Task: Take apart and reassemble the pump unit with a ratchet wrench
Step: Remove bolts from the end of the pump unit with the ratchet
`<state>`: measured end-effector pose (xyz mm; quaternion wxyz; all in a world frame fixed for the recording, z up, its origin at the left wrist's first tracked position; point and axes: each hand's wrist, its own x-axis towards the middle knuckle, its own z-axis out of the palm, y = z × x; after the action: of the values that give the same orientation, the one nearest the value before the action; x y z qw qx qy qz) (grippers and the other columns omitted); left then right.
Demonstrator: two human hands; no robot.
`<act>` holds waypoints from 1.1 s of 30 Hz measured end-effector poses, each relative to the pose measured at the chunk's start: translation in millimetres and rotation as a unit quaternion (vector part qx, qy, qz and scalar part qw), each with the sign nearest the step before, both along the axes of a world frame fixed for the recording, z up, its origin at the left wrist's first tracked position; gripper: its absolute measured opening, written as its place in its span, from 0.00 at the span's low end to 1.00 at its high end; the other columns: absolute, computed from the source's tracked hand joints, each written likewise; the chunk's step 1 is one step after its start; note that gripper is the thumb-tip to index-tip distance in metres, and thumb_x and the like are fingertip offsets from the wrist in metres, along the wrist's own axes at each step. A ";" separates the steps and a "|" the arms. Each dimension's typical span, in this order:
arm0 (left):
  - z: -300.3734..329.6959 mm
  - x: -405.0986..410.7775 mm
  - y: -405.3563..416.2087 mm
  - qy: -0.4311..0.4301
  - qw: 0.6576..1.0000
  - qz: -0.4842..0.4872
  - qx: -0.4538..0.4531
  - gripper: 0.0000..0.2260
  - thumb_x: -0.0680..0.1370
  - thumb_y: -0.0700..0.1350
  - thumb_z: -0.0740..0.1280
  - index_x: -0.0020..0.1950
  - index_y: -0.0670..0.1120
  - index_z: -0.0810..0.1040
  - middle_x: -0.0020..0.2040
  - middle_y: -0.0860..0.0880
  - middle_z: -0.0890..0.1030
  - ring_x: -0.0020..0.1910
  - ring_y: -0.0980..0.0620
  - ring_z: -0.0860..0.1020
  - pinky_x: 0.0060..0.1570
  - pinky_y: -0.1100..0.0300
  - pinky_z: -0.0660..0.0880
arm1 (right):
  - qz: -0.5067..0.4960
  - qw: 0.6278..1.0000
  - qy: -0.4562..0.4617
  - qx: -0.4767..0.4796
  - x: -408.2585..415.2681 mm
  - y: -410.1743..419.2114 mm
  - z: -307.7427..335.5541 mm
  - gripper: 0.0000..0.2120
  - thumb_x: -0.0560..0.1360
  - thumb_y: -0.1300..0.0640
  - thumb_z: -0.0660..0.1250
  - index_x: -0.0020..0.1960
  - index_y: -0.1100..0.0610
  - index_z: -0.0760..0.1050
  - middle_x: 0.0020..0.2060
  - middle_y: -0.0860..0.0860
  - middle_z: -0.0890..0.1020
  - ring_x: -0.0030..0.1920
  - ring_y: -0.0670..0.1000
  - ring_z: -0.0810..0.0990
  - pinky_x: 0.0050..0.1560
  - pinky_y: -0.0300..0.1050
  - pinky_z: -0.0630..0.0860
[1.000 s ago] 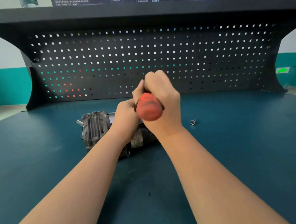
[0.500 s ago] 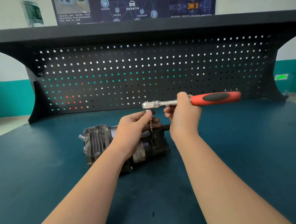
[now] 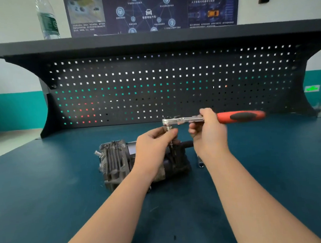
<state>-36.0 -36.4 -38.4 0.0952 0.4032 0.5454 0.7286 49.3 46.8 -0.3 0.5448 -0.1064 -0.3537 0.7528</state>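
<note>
One chrome ratchet wrench (image 3: 212,118), red-and-black grip, is being held by the right hand (image 3: 208,135); its socket is being pinched by the left hand (image 3: 153,148) over one ribbed dark-metal pump unit (image 3: 117,163).

Glossy chrome ratchet wrench (image 3: 184,120), matt ribbed cast-metal pump unit (image 3: 115,161), smooth benchtop (image 3: 47,184).

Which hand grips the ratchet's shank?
The right hand grips the ratchet wrench by its metal shank; the left hand only pinches below its head.
</note>
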 end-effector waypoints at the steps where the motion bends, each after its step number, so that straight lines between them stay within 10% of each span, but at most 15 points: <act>1: 1.3 -0.4 -0.1 -0.004 1.000 -0.009 -0.004 0.05 0.74 0.44 0.71 0.43 0.43 0.83 0.38 0.47 0.84 0.39 0.52 0.82 0.45 0.58 0.78 | 0.039 0.997 0.016 -0.062 -0.3 4.3 -3.6 0.10 0.76 0.64 0.62 0.37 0.58 0.68 0.21 0.49 0.73 0.20 0.46 0.72 0.20 0.35 0.66; 7: 4.8 -4.7 -1.1 -0.007 0.998 -0.053 -0.037 0.07 0.79 0.44 0.64 0.49 0.44 0.81 0.45 0.48 0.85 0.42 0.48 0.83 0.50 0.51 0.78 | -0.113 0.986 -0.048 0.113 -3.2 -10.8 2.4 0.13 0.75 0.62 0.61 0.34 0.54 0.63 0.21 0.48 0.70 0.22 0.49 0.73 0.23 0.38 0.68; 11: 5.4 -2.1 -6.0 0.028 0.999 -0.024 -0.025 0.15 0.78 0.37 0.63 0.37 0.51 0.81 0.30 0.57 0.82 0.31 0.65 0.78 0.35 0.69 0.76 | -0.351 0.782 -0.134 0.498 -4.7 -45.1 2.9 0.15 0.73 0.60 0.62 0.32 0.54 0.59 0.28 0.48 0.67 0.29 0.49 0.69 0.30 0.41 0.65; 14: 3.0 -1.4 -7.9 0.063 0.998 -0.001 -0.021 0.17 0.79 0.37 0.61 0.36 0.56 0.73 0.24 0.68 0.75 0.26 0.71 0.74 0.27 0.79 0.67 | -0.394 0.676 -0.123 0.610 -6.5 -51.8 -3.3 0.15 0.73 0.64 0.64 0.37 0.53 0.58 0.33 0.49 0.63 0.30 0.50 0.62 0.29 0.41 0.62; 17: 3.0 0.8 -5.1 0.034 0.999 -0.013 -0.012 0.10 0.76 0.38 0.66 0.37 0.48 0.82 0.32 0.55 0.82 0.31 0.62 0.77 0.34 0.67 0.74 | -0.340 0.797 -0.112 0.486 -2.6 -38.2 1.6 0.16 0.73 0.62 0.62 0.32 0.53 0.59 0.27 0.46 0.66 0.28 0.49 0.67 0.30 0.39 0.63; 21: 1.6 0.9 0.6 -0.013 1.000 -0.022 0.006 0.04 0.75 0.44 0.69 0.43 0.45 0.83 0.41 0.48 0.85 0.41 0.52 0.83 0.44 0.54 0.78 | -0.041 0.997 -0.034 0.059 3.5 -6.4 2.5 0.11 0.75 0.63 0.63 0.35 0.56 0.66 0.23 0.49 0.72 0.20 0.47 0.73 0.21 0.36 0.67; 25: 0.5 -4.3 2.5 -0.020 0.998 -0.058 -0.013 0.06 0.78 0.44 0.65 0.50 0.44 0.80 0.44 0.49 0.85 0.43 0.52 0.84 0.38 0.64 0.78 | 0.042 0.996 -0.008 -0.081 -0.3 5.3 -8.4 0.07 0.76 0.62 0.64 0.40 0.58 0.70 0.27 0.50 0.74 0.22 0.44 0.74 0.21 0.34 0.68; 29: 2.2 -10.3 1.2 -0.023 0.996 -0.080 -0.027 0.08 0.80 0.43 0.62 0.52 0.43 0.80 0.45 0.47 0.85 0.45 0.48 0.84 0.47 0.55 0.79 | -0.102 0.985 -0.062 0.123 1.5 -13.7 5.1 0.12 0.76 0.62 0.62 0.35 0.55 0.65 0.20 0.47 0.73 0.21 0.47 0.74 0.23 0.37 0.69; 33: 2.7 -8.1 -1.9 0.025 0.999 -0.037 -0.021 0.13 0.78 0.42 0.63 0.39 0.54 0.84 0.34 0.58 0.83 0.33 0.61 0.80 0.38 0.60 0.77 | -0.317 0.801 -0.177 0.476 0.8 -48.4 6.6 0.15 0.73 0.59 0.63 0.33 0.55 0.60 0.29 0.53 0.70 0.29 0.54 0.71 0.30 0.45 0.67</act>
<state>-44.2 -38.3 -35.7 0.1168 0.4394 0.5477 0.7024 50.1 -1.5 6.3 0.6629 -0.0714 -0.7047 0.2426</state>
